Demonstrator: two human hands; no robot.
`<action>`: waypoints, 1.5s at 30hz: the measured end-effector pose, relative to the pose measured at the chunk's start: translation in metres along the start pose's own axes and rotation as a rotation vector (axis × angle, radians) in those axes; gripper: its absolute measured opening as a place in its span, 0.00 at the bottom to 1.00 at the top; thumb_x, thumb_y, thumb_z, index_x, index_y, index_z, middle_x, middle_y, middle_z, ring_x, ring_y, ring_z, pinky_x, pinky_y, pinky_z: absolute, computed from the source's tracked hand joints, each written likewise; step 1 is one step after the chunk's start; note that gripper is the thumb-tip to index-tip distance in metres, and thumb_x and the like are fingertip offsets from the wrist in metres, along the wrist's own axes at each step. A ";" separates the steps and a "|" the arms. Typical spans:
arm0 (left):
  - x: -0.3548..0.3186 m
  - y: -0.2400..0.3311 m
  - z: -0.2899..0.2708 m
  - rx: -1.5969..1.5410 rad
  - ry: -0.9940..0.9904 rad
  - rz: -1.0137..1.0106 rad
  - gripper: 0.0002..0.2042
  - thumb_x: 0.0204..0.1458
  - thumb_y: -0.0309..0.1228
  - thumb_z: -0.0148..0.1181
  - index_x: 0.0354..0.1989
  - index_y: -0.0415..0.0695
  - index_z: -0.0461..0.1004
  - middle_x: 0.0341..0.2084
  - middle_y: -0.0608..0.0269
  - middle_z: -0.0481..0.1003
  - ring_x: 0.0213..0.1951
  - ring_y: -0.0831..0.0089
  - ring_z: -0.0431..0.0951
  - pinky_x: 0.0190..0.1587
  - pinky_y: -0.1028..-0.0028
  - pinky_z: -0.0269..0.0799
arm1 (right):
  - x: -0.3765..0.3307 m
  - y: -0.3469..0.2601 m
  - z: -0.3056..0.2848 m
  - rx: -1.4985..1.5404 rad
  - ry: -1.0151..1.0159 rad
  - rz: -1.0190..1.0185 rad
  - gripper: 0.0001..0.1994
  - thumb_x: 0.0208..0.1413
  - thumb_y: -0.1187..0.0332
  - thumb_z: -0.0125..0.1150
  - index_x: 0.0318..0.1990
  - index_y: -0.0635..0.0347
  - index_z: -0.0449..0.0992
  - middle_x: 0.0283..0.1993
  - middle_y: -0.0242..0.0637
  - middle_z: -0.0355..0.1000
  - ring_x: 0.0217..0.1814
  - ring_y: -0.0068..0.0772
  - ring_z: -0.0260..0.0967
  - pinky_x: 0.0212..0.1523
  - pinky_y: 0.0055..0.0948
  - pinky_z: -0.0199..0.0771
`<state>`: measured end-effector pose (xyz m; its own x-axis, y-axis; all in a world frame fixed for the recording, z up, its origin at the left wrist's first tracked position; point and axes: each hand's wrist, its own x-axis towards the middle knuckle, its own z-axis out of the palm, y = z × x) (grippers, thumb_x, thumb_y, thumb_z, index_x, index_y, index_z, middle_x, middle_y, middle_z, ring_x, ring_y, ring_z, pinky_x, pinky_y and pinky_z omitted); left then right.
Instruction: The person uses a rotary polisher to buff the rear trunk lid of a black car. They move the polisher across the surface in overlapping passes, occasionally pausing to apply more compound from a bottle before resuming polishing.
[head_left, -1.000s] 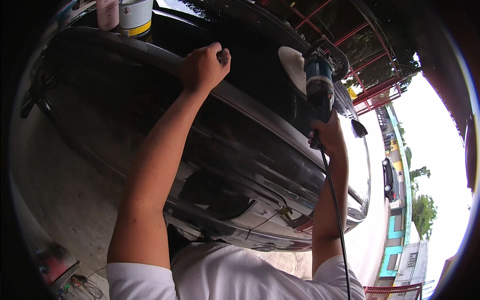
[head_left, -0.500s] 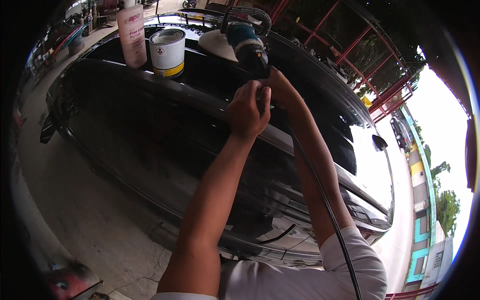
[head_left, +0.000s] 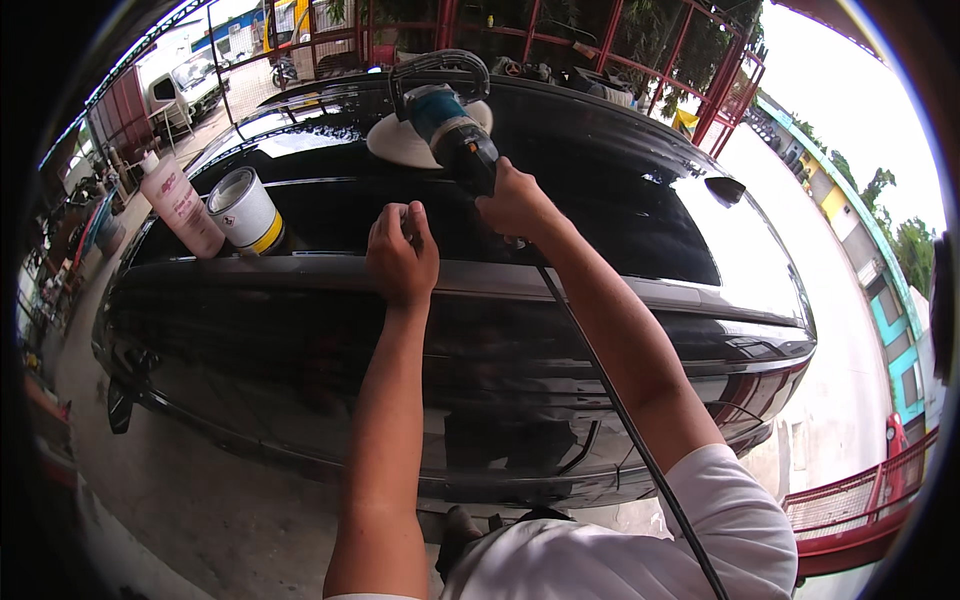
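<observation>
Polisher's pad (head_left: 400, 143) half hidden behind blue polisher (head_left: 452, 128); cord (head_left: 640, 450) cut off at lower edge. One tin (head_left: 244, 209), one pink bottle (head_left: 182, 206) on roof. Right hand (head_left: 517, 203) clamped on polisher's grip; left hand (head_left: 402, 252) curled, resting on roof rail. Glossy black car (head_left: 560, 330), outdoors, concrete ground, red fencing (head_left: 600, 50).

Hidden, cropped and unreadable parts around the black car (head_left: 560, 330)

The right hand's (head_left: 515, 203) palm and fingertips are concealed by the polisher (head_left: 450, 130) handle it wraps. Part of the white pad (head_left: 400, 145) is covered by the polisher body on the car's roof. The cord (head_left: 620, 420) is cut off at the lower edge. Labels on the can (head_left: 245, 210) and pink bottle (head_left: 183, 208) at the roof's edge are too small to be made out. The car's front is swallowed by the dark rim.
</observation>
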<state>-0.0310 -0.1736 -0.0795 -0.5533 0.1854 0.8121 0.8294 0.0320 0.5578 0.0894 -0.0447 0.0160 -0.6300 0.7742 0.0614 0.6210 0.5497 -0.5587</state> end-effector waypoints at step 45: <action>0.010 0.022 0.010 0.424 -0.329 -0.279 0.16 0.60 0.46 0.67 0.37 0.44 0.81 0.40 0.56 0.84 0.47 0.51 0.84 0.47 0.55 0.79 | 0.081 0.149 -0.119 -0.104 0.170 0.216 0.39 0.49 0.70 0.66 0.69 0.77 0.59 0.53 0.65 0.79 0.59 0.58 0.80 0.56 0.45 0.82</action>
<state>-0.0179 -0.1612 -0.0611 -0.7573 0.4059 0.5116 0.6526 0.4995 0.5698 0.1866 0.1373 0.0363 -0.3960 0.9135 0.0928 0.7826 0.3886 -0.4863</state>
